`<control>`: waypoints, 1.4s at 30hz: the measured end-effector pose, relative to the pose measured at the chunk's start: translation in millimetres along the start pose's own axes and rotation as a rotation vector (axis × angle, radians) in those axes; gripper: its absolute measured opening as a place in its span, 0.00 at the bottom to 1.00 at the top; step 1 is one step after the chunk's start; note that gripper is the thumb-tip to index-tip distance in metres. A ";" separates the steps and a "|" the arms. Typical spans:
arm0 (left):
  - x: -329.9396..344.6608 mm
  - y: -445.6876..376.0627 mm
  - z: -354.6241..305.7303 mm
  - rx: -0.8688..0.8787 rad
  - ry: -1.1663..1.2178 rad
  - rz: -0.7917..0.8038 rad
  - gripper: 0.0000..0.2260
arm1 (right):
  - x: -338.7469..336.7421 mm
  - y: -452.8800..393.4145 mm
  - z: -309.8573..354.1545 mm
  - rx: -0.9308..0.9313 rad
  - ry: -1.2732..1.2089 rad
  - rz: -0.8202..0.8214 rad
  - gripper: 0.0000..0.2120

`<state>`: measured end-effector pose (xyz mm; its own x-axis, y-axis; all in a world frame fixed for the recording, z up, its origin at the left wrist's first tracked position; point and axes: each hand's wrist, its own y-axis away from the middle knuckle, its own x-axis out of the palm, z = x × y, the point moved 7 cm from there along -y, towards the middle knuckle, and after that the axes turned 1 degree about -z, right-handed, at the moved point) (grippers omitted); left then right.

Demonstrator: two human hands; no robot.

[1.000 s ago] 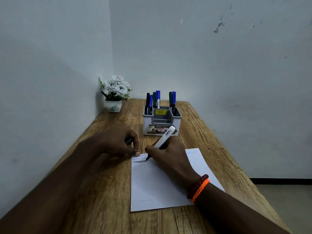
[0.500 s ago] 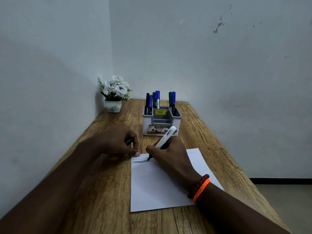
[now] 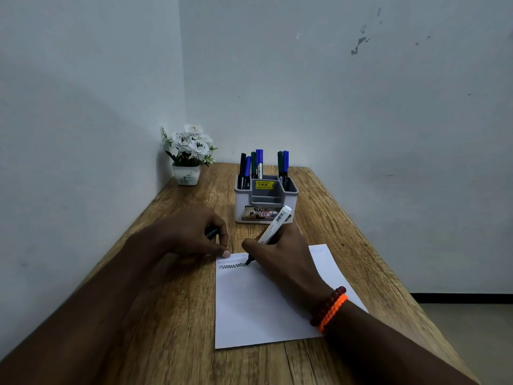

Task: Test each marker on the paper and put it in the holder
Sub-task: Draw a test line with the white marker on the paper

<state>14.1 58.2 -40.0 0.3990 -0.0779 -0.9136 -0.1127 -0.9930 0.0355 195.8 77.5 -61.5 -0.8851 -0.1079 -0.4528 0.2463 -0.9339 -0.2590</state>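
A wooden table (image 3: pixel 177 315) stands in the corner of two pale walls. A white sheet of paper (image 3: pixel 258 309) lies flat on the table near its front edge, with zigzag test lines (image 3: pixel 231 264) drawn along its far left corner. Behind the paper, well apart from it, a grey-and-white holder (image 3: pixel 265 202) stands upright; its rear compartments contain several capped markers (image 3: pixel 259 162) in black, blue and green, all upright. A potted white flower (image 3: pixel 188 157) sits at the far left corner, against the wall.

The right hand (image 3: pixel 280 254) rests on the paper, fingers curled round a white-barrelled marker (image 3: pixel 273 225). The marker is tilted away from the person, its dark tip touching the paper at the right end of the zigzag lines. Two bracelets (image 3: pixel 330 308), one dark red and one orange, circle the right wrist.

The left hand (image 3: pixel 191 232) rests on the table just beside the paper's far left corner, one fingertip (image 3: pixel 226 253) pressing the paper's edge. Its curled fingers hold a small dark cap (image 3: pixel 212 233), partly hidden.
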 end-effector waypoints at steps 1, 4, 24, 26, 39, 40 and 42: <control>0.0 -0.3 -0.2 0.001 -0.001 -0.001 0.10 | -0.5 -0.1 0.0 0.000 0.004 -0.005 0.12; 0.5 -0.3 -0.5 0.001 0.003 0.003 0.10 | -1.4 0.2 0.4 -0.008 0.013 -0.008 0.11; 0.5 -0.7 0.8 0.006 -0.006 0.001 0.10 | -6.2 -0.8 -0.3 -0.023 -0.005 -0.021 0.12; 0.5 -0.8 1.0 0.007 -0.009 0.001 0.10 | -6.5 -1.2 0.2 -0.027 0.005 -0.022 0.12; 0.6 -1.0 3.9 -0.009 0.007 -0.003 0.09 | -7.9 -3.2 -2.5 -0.031 -0.013 -0.040 0.16; 0.6 -1.1 3.8 -0.010 0.005 -0.001 0.09 | -8.2 -2.8 -2.3 -0.032 -0.014 -0.039 0.17; 0.9 -1.1 3.5 -0.014 0.005 0.003 0.09 | -7.4 -2.7 -2.5 -0.036 -0.015 -0.028 0.17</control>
<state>11.4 59.5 -42.3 0.4029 -0.0813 -0.9116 -0.1015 -0.9939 0.0438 202.7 81.7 -59.6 -0.8978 -0.0873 -0.4317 0.2351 -0.9238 -0.3023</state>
